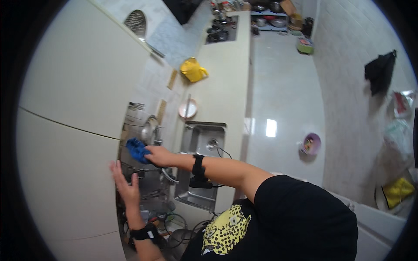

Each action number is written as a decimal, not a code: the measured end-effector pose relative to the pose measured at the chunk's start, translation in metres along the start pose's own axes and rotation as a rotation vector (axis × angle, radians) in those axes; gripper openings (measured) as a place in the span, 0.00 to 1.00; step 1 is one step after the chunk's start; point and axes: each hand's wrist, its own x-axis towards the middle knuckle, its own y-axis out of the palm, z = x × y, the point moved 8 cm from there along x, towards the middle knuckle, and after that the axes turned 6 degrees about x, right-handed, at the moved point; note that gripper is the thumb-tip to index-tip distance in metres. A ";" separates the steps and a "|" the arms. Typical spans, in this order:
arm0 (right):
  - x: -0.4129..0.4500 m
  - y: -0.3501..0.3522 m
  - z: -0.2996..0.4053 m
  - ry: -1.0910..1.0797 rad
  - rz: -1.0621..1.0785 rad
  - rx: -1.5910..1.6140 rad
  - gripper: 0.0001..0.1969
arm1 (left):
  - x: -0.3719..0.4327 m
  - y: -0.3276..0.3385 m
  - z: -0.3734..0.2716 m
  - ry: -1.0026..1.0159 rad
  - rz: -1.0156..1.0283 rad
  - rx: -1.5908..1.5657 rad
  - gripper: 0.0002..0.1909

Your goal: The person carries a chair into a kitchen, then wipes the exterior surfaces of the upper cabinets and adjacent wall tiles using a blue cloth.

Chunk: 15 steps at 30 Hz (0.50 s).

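Note:
My right hand [160, 156] grips a blue cloth [137, 150] above the back of the counter, in front of wall-mounted racks. The arm reaches across a double-bowl stainless steel sink [202, 138]. Spread and holding nothing, my left hand [125, 187] is raised beside the edge of a pale cabinet door [72, 176]; whether it touches the door is hard to tell. Black straps circle both forearms. Just past the cloth, a round metal pan or lid [149, 130] hangs or leans by the wall. The faucet [169, 176] shows below my right wrist.
A white bowl [187, 112] with a long utensil across it sits beyond the sink. Farther along the counter [225, 75] stand a yellow pitcher [193, 69] and a stove [220, 32]. Black cables [176, 225] loop near my body. On the floor is a purple bin [312, 143].

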 end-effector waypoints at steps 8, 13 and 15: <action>-0.273 -0.039 -0.119 0.748 -0.043 1.114 0.21 | -0.129 0.241 -0.179 -0.033 0.692 -0.867 0.50; -0.417 -0.089 -0.171 0.801 -0.300 1.200 0.22 | -0.204 0.299 -0.264 -0.141 1.101 -1.205 0.25; -0.484 -0.134 -0.196 0.792 -0.455 0.822 0.17 | -0.228 0.320 -0.283 -0.114 1.120 -1.099 0.20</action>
